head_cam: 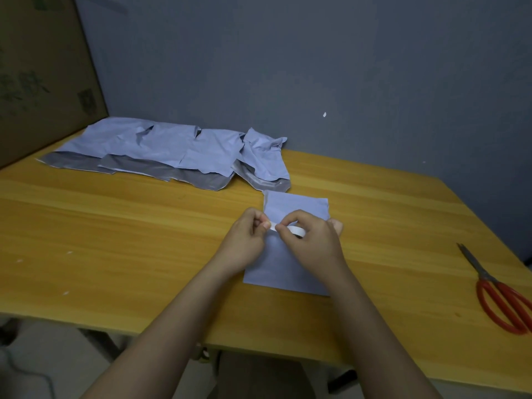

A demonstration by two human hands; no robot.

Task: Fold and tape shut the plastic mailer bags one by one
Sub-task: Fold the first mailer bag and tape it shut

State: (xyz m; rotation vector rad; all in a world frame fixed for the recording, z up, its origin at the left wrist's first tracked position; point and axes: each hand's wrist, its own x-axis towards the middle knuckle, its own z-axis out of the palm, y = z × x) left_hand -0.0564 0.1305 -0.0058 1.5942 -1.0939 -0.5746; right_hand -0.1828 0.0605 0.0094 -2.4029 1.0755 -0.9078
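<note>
A light blue folded mailer bag [288, 266] lies flat on the wooden table [115, 231], right of centre. Above its middle, my right hand [311, 240] grips a small white roll of tape [296, 231]. My left hand [244, 240] pinches the loose end of the tape [273, 225] and holds it a short way left of the roll. Both hands hide the middle of the bag.
Several crumpled blue mailer bags [172, 151] with grey flaps lie in a row at the back left. Red-handled scissors [501, 295] lie near the right edge. A cardboard sheet [37, 76] stands at the far left against the grey wall.
</note>
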